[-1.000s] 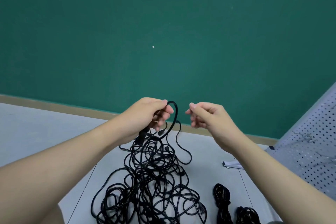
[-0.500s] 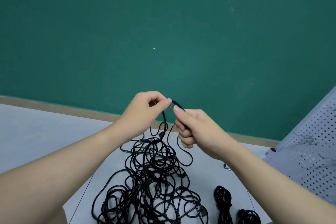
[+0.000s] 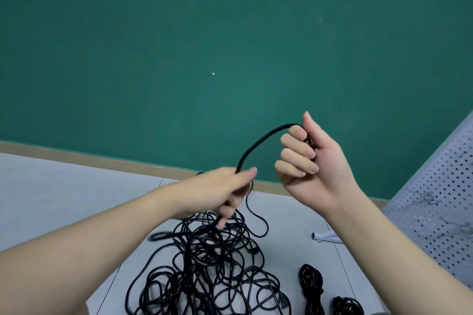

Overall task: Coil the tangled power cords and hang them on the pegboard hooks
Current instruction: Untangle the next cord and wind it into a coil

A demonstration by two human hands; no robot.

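Observation:
A black power cord (image 3: 258,143) arcs in the air between my two hands. My right hand (image 3: 311,161) is raised with its fingers curled round the cord's end. My left hand (image 3: 225,192) is lower and pinches the cord between thumb and fingers where it drops to the pile. A tangled heap of black cords (image 3: 204,268) lies on the grey floor below. The white pegboard (image 3: 445,212) with metal hooks (image 3: 430,198) leans at the right edge.
Two coiled black cords (image 3: 311,286) (image 3: 348,305) lie on the floor right of the tangle. A white foot of the pegboard stand (image 3: 326,236) sits on the floor. The green wall (image 3: 230,46) with a tan baseboard (image 3: 102,158) stands behind.
My right hand has risen up and to the right with the cord's end, drawing a length out. My left hand has dropped lower and slid along the cord.

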